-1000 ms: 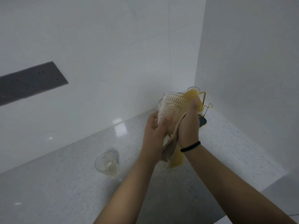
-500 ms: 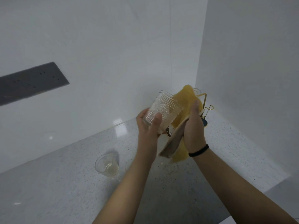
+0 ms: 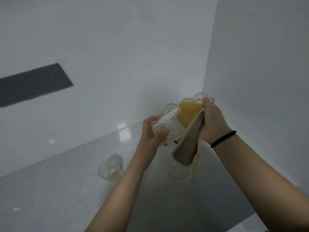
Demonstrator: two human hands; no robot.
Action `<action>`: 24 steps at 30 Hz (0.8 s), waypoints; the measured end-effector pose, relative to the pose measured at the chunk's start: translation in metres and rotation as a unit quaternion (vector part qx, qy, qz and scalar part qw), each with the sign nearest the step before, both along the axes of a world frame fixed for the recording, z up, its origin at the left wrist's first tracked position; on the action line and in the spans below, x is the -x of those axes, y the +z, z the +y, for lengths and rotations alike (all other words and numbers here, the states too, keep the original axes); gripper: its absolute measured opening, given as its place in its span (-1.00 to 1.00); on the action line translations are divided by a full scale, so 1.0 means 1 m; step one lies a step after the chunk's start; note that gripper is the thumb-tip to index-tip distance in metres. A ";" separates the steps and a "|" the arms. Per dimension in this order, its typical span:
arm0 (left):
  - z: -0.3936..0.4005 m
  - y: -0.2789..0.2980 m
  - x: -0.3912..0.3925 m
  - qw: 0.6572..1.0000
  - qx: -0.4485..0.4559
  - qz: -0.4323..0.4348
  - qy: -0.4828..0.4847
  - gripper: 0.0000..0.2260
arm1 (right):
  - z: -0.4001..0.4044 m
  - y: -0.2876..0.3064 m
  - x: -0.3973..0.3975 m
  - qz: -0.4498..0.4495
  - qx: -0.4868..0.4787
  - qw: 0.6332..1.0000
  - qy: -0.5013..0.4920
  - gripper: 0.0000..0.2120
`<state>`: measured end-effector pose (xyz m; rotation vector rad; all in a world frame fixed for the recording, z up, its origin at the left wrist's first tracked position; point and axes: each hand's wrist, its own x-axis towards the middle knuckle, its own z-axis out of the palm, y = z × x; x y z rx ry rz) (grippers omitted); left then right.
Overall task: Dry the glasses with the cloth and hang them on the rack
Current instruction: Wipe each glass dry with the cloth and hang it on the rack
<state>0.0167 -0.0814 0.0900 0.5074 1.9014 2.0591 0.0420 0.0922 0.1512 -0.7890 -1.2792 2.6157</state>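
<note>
My left hand [image 3: 151,131] grips an embossed clear glass [image 3: 168,124] by its base, tipped on its side with the mouth toward the right. My right hand [image 3: 213,122] holds a yellow cloth with a grey underside [image 3: 189,136], pushed against the mouth of the glass and hanging down below. Behind them, in the corner, stands a gold wire rack [image 3: 211,99], mostly hidden, with the upturned bases of three glasses [image 3: 170,108] showing above the cloth. A smooth glass [image 3: 110,170] stands upright on the counter at lower left.
The speckled grey counter [image 3: 66,190] runs into a corner between two white walls. A dark grey socket strip [image 3: 31,83] is set in the left wall. The counter's front edge shows at lower right.
My left hand has tipped the embossed glass from upright onto its side. My right hand has risen and moved right with the cloth, uncovering the rack's glasses.
</note>
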 end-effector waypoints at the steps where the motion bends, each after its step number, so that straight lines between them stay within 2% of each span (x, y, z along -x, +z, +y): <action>1: 0.000 -0.002 0.000 1.000 -0.003 -0.007 0.001 -0.54 | -0.002 -0.003 -0.001 -0.010 0.000 1.000 0.013 -0.59; 4: -0.001 -0.008 0.000 0.998 -0.023 -0.057 0.011 -0.50 | -0.003 -0.005 -0.012 0.062 -0.005 0.991 0.119 -0.56; 5: -0.002 -0.009 0.001 0.996 -0.037 -0.080 0.015 -0.45 | -0.003 -0.004 -0.017 0.095 -0.034 0.979 0.175 -0.58; 6: -0.003 -0.008 0.002 0.994 -0.051 -0.101 0.009 -0.38 | -0.003 -0.003 -0.022 0.119 -0.111 0.960 0.228 -0.61; 8: -0.005 -0.004 0.005 0.989 -0.063 -0.136 -0.014 -0.27 | 0.000 -0.008 -0.028 0.125 -0.330 0.878 0.324 -0.64; 10: -0.007 0.001 0.008 0.984 -0.054 -0.167 -0.035 -0.26 | 0.005 -0.013 -0.029 0.122 -0.504 0.761 0.389 -0.58; 11: -0.006 0.005 0.009 0.982 -0.044 -0.179 -0.042 -0.28 | 0.005 -0.013 -0.030 0.127 -0.549 0.720 0.406 -0.60; 12: -0.006 0.007 0.009 0.980 -0.030 -0.188 -0.052 -0.31 | 0.003 -0.013 -0.030 0.137 -0.565 0.701 0.414 -0.60; 15: -0.003 0.014 0.003 0.968 0.004 -0.235 -0.087 -0.41 | 0.001 -0.018 -0.027 0.149 -0.542 0.700 0.440 -0.48; 19: -0.001 0.020 0.000 0.956 0.022 -0.278 -0.087 -0.48 | -0.002 -0.021 -0.026 0.122 -0.502 0.711 0.478 -0.38; 22: 0.000 0.021 0.000 0.953 0.000 -0.295 -0.066 -0.46 | -0.005 -0.016 -0.026 0.135 -0.498 0.724 0.459 -0.53; 24: -0.001 0.022 0.002 0.950 0.014 -0.301 -0.077 -0.52 | -0.007 -0.014 -0.027 0.142 -0.510 0.715 0.456 -0.59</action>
